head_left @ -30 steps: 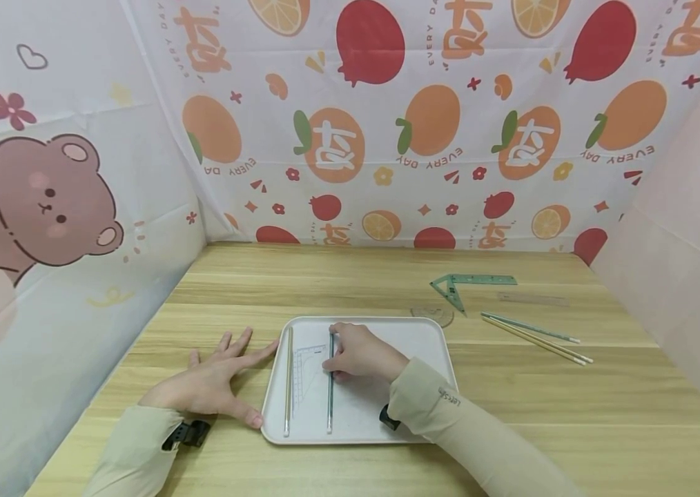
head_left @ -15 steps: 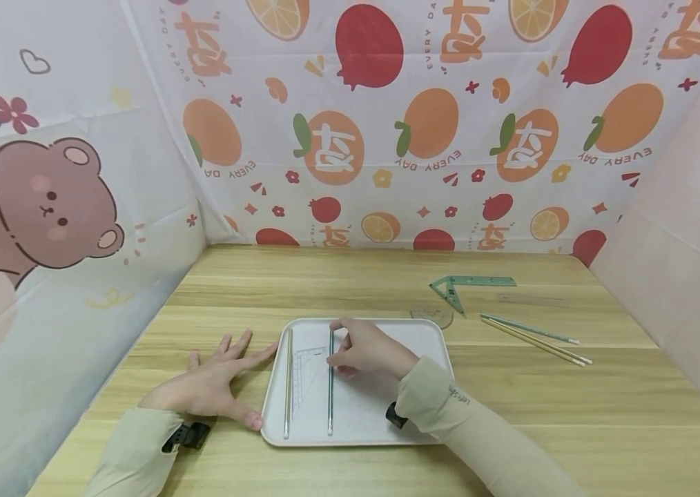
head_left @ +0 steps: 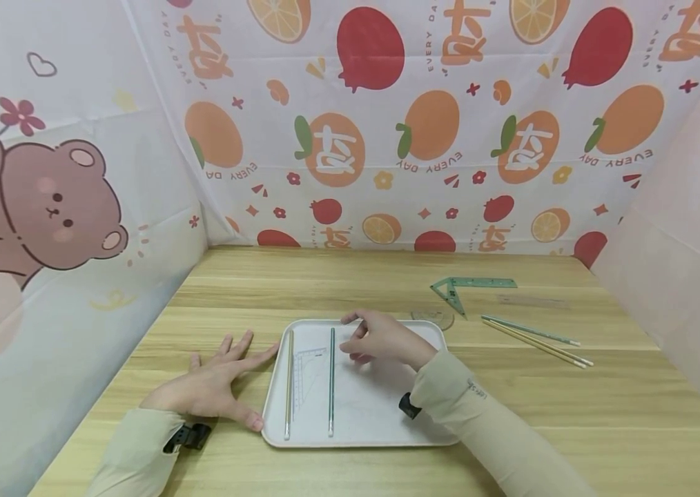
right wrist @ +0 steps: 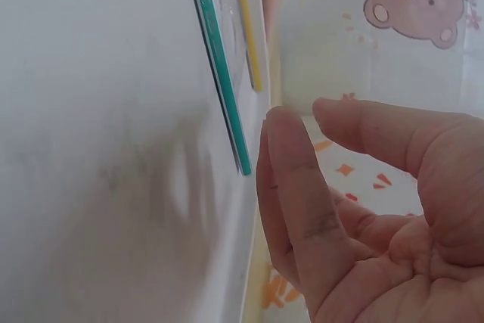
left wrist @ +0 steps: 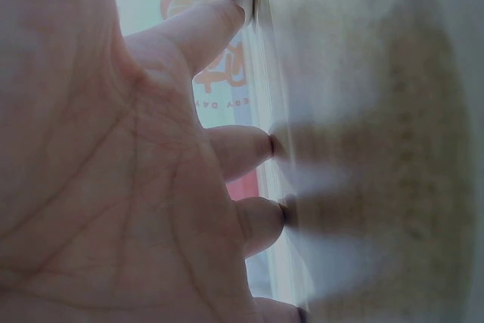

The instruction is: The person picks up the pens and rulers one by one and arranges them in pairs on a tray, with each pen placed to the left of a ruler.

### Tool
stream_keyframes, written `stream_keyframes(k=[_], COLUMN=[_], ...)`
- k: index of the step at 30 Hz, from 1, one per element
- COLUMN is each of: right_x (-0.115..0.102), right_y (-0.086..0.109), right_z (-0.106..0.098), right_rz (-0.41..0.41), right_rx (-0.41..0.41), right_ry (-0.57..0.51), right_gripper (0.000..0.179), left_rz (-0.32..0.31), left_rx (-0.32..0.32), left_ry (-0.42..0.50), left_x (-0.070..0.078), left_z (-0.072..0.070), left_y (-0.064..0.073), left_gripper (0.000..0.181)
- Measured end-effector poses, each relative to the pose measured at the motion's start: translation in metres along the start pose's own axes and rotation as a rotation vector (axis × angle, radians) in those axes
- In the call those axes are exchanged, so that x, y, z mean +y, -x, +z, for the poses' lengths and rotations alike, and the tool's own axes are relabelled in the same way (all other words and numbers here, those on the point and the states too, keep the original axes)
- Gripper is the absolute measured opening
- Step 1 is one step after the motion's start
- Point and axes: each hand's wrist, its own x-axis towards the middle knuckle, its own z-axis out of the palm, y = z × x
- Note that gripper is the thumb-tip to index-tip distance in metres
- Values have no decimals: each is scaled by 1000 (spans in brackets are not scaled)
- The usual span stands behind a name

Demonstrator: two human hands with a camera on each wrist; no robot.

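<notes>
A white tray (head_left: 381, 414) lies on the table. In it a yellow pencil (head_left: 289, 386) runs along the left side, a clear set square (head_left: 308, 376) lies beside it, and a green pencil (head_left: 332, 383) stretches parallel to the yellow one. My right hand (head_left: 381, 339) hovers over the tray just right of the green pencil, fingers loosely bent and holding nothing; the right wrist view shows a gap between its fingertips and the green pencil (right wrist: 219, 66). My left hand (head_left: 216, 383) is spread on the table, with thumb and index finger at the tray's left edge.
Right of the tray lie a green pencil (head_left: 530, 330) and two yellow pencils (head_left: 536, 343). Behind them are a clear ruler (head_left: 533, 301), a green folded ruler-like piece (head_left: 480, 282) and a clear protractor (head_left: 433, 319) at the tray's back edge. Printed cloths hang around the table.
My right hand has let go of the green pencil and drawn off to the right. The pencil stays lying in the tray. My left hand has not moved.
</notes>
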Motion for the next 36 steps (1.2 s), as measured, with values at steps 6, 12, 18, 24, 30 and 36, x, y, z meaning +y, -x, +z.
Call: stream_keyframes(k=[6, 12, 18, 24, 30, 36], right_x=[4, 13, 22, 26, 30, 39], right_y=[-2, -1, -1, 2, 3, -1], right_z=[-14, -33, -49, -60, -73, -89], right_rz=[2, -12, -37, -45, -41, -38], right_rx=[-4, -4, -10, 3, 29, 31], right_ry=[-29, -52, -100, -137, -131, -150], right_gripper=[56, 56, 55, 47, 44, 47], left_rz=[-4, -8, 1, 3, 0, -7], left_rx=[11, 8, 5, 7, 8, 16], left_ry=[-14, -18, -12, -20, -17, -29], left_x=[0, 0, 0, 0, 0, 0], left_z=[1, 2, 2, 4, 3, 3], left_y=[0, 0, 0, 0, 0, -1], left_gripper=[128, 128, 128, 128, 128, 129])
